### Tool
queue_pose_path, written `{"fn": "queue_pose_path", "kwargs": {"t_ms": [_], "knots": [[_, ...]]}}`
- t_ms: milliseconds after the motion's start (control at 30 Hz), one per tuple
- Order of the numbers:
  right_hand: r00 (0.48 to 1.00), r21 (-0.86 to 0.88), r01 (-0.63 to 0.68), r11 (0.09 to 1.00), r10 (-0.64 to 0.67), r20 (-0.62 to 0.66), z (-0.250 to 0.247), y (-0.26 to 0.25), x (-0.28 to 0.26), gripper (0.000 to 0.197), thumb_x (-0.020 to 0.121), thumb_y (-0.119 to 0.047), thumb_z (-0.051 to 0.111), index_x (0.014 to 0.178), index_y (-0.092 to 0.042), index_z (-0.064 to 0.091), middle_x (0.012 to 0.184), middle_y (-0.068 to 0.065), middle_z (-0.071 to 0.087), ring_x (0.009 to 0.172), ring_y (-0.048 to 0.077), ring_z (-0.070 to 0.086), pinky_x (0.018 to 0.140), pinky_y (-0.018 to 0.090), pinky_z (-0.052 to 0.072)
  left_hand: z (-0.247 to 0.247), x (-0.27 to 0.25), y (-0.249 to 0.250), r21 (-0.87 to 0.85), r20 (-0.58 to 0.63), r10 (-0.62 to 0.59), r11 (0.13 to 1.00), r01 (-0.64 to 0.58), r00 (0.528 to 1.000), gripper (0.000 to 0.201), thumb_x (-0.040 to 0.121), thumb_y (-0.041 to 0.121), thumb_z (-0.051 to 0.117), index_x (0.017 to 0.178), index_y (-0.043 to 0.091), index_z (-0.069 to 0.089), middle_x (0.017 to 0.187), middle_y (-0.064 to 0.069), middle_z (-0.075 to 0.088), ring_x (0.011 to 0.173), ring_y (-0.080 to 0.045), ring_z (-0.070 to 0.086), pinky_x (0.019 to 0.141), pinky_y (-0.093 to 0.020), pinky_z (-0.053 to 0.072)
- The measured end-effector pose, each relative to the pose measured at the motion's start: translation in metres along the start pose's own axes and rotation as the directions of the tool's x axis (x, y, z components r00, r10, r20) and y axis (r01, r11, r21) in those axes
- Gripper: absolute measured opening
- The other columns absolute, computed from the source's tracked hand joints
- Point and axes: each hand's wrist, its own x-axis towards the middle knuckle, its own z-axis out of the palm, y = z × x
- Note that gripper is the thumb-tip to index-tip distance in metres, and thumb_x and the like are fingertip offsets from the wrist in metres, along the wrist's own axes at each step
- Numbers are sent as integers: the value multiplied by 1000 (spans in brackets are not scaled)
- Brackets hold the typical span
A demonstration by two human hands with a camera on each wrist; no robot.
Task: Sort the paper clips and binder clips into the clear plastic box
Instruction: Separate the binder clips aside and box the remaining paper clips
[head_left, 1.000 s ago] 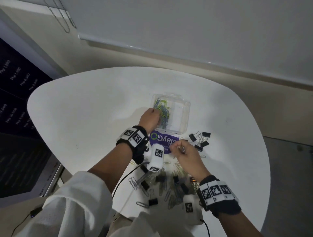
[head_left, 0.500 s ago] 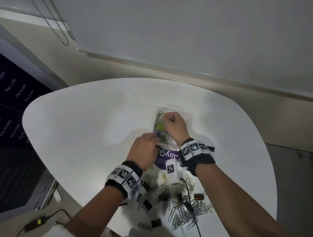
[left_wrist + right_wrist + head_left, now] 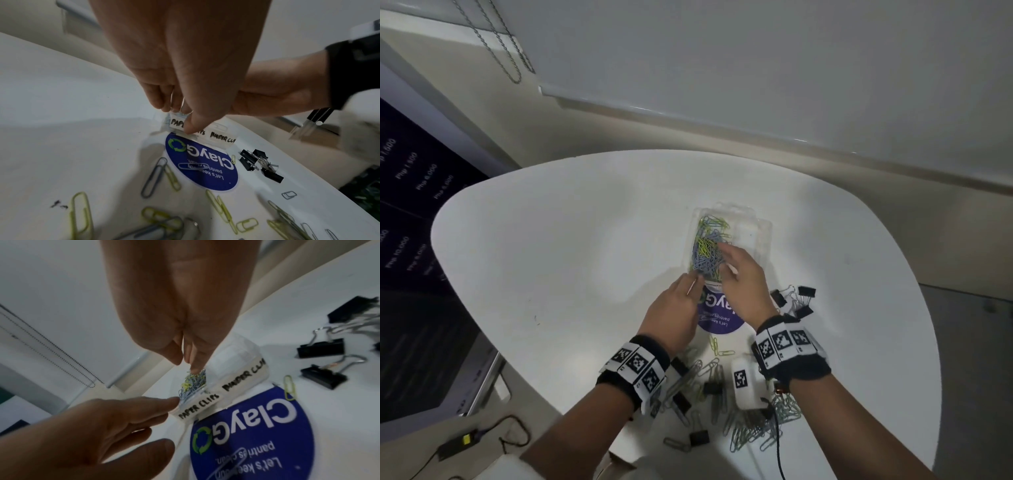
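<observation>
Clear plastic box (image 3: 763,236), paper clips (image 3: 708,253) in left compartment

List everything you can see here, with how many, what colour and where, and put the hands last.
Table: one, white, under everything.
Clear plastic box: one, two compartments, table centre.
Paper clips in box: many, blue-grey and yellow-green, left compartment, labelled paper clips.
Loose paper clips: many, same colours, near edge of table.
Binder clips: several, black, right of box; more among loose clips.
Round sticker: one, purple-blue, just below box.
Left hand: touches box's near left corner.
Right hand: fingertips over clips in box.
</observation>
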Motion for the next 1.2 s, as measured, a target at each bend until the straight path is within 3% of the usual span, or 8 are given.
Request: {"fn": "queue_pose_path", "kwargs": {"t_ms": [133,333,467,567,733,867,967,1200], "knots": [[989,-37,48,998,-52,-139,-14,16,-32,35,94,-7,58,124,-24,62,119,-7,61,106,-1,59,88,19,51,3,-7,2,-22,-47,-39,999,38,998,60,86,12,54,143,11,38,149,-10,36,123,-27,48,91,-36,49],[998,-209,-33,977,21,-63,-50,73,-87,27,88,-2,63,103,-25,67,100,-2,59,88,2,59,77,7,47,11,-46,-13,33,-109,-262,963,267,959,30,76,9,58,105,14,60,104,-6,56,90,-27,56,71,-36,43],[990,-383,-136,914,136,-29,-65,105,-115,27,84,-13,65,106,-29,62,103,-10,49,103,15,53,90,31,50,20,-79,-20,89,80,-509,860,502,857,46,81,20,54,125,14,43,114,-9,45,97,-29,45,77,-40,44],[988,-385,-140,912,154,5,-61,110,-127,29,86,-15,66,113,-23,60,110,-7,45,110,13,50,97,30,47,28,-94,-18,-42,190,-453,883,468,871,55,78,18,60,127,13,36,114,-8,36,93,-29,43,79,-37,43],[994,-298,-68,952,88,56,-41,103,-134,25,92,-6,61,115,-15,64,115,-4,51,96,0,56,83,-2,39,39,-88,-3,-268,136,-327,897,353,935,41,76,1,59,114,10,46,104,-4,40,89,-29,52,80,-34,46],[994,-231,-22,973,46,98,-30,94,-140,22,90,-16,67,111,-19,66,113,-8,54,103,3,59,93,11,46,44,-84,6,-268,78,-245,928,257,966,34,80,-1,55,112,8,56,106,-9,49,91,-30,55,76,-28,44],[981,-364,51,930,23,194,-33,91,-147,29,79,-31,75,107,-31,65,106,-15,54,102,6,53,90,21,46,46,-90,11,-216,62,-170,960,179,984,32,85,17,60,117,17,57,113,-4,50,97,-25,56,80,-35,51],[951,-542,122,831,59,304,-26,98,-158,26,77,-27,76,100,-31,64,102,-11,53,94,8,51,79,20,40,51,-91,16,-172,87,-165,969,178,983,30,86,22,63,112,9,55,113,-7,50,101,-26,51,78,-36,48]]}}
